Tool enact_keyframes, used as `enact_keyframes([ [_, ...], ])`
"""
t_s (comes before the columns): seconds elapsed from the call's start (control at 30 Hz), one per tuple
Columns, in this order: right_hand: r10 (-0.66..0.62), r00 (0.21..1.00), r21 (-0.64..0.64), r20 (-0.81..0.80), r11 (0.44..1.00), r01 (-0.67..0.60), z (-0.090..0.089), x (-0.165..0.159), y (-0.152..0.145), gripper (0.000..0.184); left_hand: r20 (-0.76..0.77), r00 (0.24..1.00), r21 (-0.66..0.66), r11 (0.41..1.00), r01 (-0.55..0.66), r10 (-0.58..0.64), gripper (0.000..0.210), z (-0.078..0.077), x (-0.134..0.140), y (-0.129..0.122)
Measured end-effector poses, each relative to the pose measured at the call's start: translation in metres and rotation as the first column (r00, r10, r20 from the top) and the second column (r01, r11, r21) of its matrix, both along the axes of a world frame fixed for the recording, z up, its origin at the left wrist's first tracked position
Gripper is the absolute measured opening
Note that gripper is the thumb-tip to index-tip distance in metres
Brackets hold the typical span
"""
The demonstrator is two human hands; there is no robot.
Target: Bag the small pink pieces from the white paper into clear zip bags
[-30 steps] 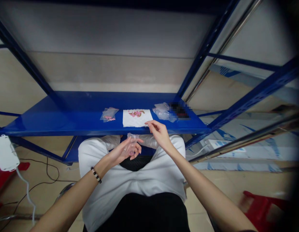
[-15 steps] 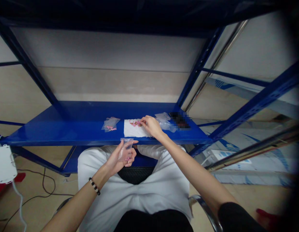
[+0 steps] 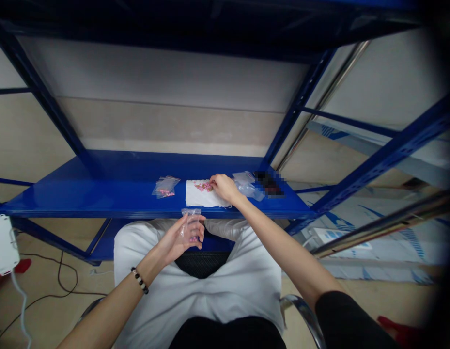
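Note:
My left hand (image 3: 181,236), with a bead bracelet on its wrist, holds a small clear zip bag (image 3: 191,222) just in front of the shelf edge. A few pink beads (image 3: 193,239) show low in that bag. On the blue shelf lies a white paper sheet (image 3: 201,198) with a scatter of pink and brownish beads (image 3: 203,186). My right hand (image 3: 225,187) rests at the right side of these beads, fingertips pinched together among them. Whether a bead is between the fingertips is hidden.
Left of the paper lie clear bags (image 3: 166,186) with pink beads inside. More clear bags (image 3: 248,183) sit right of it, beside a dark blurred object (image 3: 269,184). Blue uprights (image 3: 293,111) frame the shelf (image 3: 101,186). A white box (image 3: 5,245) with a cable hangs at left.
The fingers of my left hand have shifted around the bag, its index finger less stretched out. My right hand stays at the beads. The whole view has moved slightly.

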State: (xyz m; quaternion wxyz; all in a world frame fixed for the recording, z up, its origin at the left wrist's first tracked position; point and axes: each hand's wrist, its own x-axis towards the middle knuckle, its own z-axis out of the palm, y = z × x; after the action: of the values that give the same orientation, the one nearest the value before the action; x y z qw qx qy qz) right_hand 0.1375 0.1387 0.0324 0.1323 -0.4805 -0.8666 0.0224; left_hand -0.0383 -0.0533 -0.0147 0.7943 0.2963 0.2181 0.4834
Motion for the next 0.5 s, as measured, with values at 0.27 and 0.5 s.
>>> enact_keyframes([
  [0.27, -0.008, 1.0, -0.041, -0.02, 0.999, 0.007, -0.002, -0.008, 0.019, 0.019, -0.011, 1.0, 0.007, 1.0, -0.011, 0.011, 0.047, 0.002, -0.001, 0.0],
  [0.5, 0.005, 0.999, -0.101, -0.036, 0.995, -0.009, 0.0, -0.009, 0.033, 0.011, 0.035, 0.999, -0.004, 1.0, 0.025, -0.025, 0.048, 0.001, -0.001, 0.0],
])
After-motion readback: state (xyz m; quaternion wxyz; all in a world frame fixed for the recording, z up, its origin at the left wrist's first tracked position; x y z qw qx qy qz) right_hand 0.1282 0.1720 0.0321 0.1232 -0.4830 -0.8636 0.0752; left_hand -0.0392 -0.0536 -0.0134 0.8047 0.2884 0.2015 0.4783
